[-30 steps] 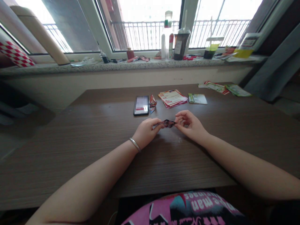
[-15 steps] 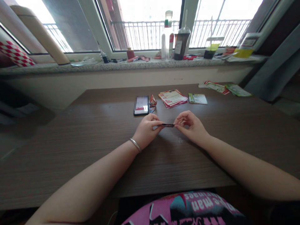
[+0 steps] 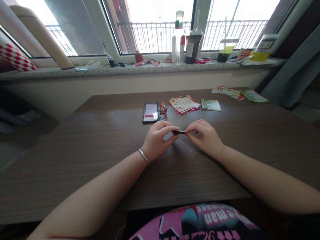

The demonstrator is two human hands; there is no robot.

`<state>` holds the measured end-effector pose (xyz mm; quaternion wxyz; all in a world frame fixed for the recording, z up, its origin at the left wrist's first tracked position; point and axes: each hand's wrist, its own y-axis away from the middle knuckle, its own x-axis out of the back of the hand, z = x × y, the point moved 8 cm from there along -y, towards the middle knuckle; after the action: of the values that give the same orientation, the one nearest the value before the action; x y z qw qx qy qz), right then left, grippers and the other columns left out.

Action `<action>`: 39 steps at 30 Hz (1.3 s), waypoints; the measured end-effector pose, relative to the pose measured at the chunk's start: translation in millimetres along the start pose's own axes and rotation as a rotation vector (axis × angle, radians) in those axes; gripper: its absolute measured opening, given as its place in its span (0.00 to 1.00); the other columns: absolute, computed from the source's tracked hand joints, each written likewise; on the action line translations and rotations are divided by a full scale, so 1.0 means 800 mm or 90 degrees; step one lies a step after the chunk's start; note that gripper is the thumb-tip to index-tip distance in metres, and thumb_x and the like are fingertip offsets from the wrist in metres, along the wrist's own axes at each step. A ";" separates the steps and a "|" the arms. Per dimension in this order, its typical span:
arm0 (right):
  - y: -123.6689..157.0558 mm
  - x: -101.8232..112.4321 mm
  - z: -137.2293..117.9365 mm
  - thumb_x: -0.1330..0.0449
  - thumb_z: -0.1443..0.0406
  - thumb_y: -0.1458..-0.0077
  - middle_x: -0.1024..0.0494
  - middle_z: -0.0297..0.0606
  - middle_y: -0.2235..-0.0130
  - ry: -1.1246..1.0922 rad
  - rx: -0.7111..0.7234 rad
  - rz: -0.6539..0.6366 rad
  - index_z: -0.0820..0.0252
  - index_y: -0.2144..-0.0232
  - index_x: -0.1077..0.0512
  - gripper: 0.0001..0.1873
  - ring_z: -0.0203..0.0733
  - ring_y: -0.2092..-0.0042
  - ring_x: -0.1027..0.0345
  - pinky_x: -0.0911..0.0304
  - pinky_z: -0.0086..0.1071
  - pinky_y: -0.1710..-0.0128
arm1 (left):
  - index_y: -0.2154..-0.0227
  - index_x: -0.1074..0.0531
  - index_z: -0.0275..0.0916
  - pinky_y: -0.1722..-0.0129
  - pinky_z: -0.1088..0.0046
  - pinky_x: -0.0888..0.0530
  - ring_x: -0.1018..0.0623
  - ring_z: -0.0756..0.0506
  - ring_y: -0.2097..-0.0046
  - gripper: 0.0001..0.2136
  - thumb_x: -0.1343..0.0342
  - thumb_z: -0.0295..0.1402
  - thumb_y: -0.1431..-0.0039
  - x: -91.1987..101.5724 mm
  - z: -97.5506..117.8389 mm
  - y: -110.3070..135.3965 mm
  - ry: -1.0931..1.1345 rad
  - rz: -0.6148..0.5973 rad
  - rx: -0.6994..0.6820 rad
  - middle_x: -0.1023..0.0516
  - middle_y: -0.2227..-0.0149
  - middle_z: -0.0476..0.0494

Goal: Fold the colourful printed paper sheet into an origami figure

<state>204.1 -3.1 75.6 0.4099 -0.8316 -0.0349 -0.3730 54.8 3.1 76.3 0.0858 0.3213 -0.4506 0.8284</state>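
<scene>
Between my hands, a little above the table, is a small dark flat piece [image 3: 178,132] with a thin edge towards me; its kind is too small to make out. My left hand [image 3: 158,137], a silver bangle at its wrist, has thumb and fingertips around the left end of it. The right end is pinched between thumb and forefinger of my right hand [image 3: 204,136]. Just beyond my left hand lie a phone [image 3: 150,112] with its screen lit and a crumpled red and blue wrapper [image 3: 163,110].
A stack of printed cards [image 3: 184,104] and a smaller green and white packet [image 3: 211,105] lie past my right hand. Green and red packets [image 3: 231,92] rest at the far right of the brown table [image 3: 75,150]. Bottles and cups crowd the granite windowsill [image 3: 120,70].
My left thumb and fingers have spread wider and shifted right along the dark flat piece, which now tilts slightly. My right hand stays at its right end.
</scene>
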 end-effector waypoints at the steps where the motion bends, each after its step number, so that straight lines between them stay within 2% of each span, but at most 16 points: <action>1: 0.000 0.001 -0.003 0.41 0.68 0.46 0.24 0.36 0.68 0.009 0.014 0.003 0.55 0.70 0.29 0.03 0.41 0.63 0.33 0.36 0.36 0.62 | 0.62 0.25 0.41 0.58 0.67 0.29 0.27 0.47 0.61 0.07 0.41 0.33 0.44 0.002 0.003 0.000 -0.007 0.006 -0.008 0.25 0.64 0.44; 10: -0.001 0.000 -0.013 0.41 0.65 0.46 0.23 0.35 0.67 -0.003 0.051 -0.008 0.52 0.66 0.27 0.04 0.41 0.63 0.32 0.37 0.37 0.59 | 0.69 0.26 0.40 0.61 0.70 0.29 0.27 0.49 0.63 0.04 0.44 0.33 0.42 -0.001 0.003 0.001 0.000 0.003 -0.010 0.26 0.67 0.45; 15: 0.001 0.000 -0.007 0.39 0.64 0.47 0.24 0.38 0.65 0.027 0.031 0.002 0.54 0.65 0.28 0.05 0.43 0.60 0.34 0.37 0.38 0.58 | 0.69 0.27 0.39 0.62 0.72 0.28 0.27 0.50 0.64 0.03 0.44 0.30 0.42 -0.001 0.002 0.000 0.049 0.010 0.000 0.27 0.67 0.45; 24: 0.001 -0.001 -0.008 0.41 0.66 0.46 0.25 0.37 0.66 0.058 0.047 0.002 0.54 0.68 0.28 0.02 0.42 0.61 0.34 0.36 0.37 0.59 | 0.70 0.28 0.39 0.60 0.70 0.29 0.27 0.48 0.62 0.02 0.45 0.29 0.43 -0.004 0.003 0.001 0.009 0.004 -0.015 0.27 0.67 0.45; 31: 0.001 -0.009 -0.015 0.43 0.66 0.45 0.24 0.37 0.67 0.101 0.066 -0.044 0.55 0.69 0.28 0.04 0.42 0.62 0.34 0.37 0.35 0.60 | 0.67 0.27 0.41 0.59 0.70 0.31 0.27 0.49 0.63 0.02 0.44 0.32 0.42 -0.006 0.015 0.002 -0.045 -0.033 -0.083 0.25 0.66 0.47; 39: 0.004 -0.016 -0.019 0.43 0.65 0.43 0.25 0.36 0.67 0.131 0.113 -0.070 0.57 0.70 0.28 0.05 0.40 0.63 0.36 0.39 0.33 0.62 | 0.72 0.28 0.39 0.60 0.70 0.32 0.30 0.49 0.64 0.07 0.48 0.31 0.39 -0.011 0.028 0.003 -0.094 -0.075 -0.161 0.25 0.67 0.46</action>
<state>187.1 -12.6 71.1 0.4624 -0.7461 -0.0712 -0.4738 70.5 -15.3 78.0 0.1406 0.3940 -0.5367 0.7328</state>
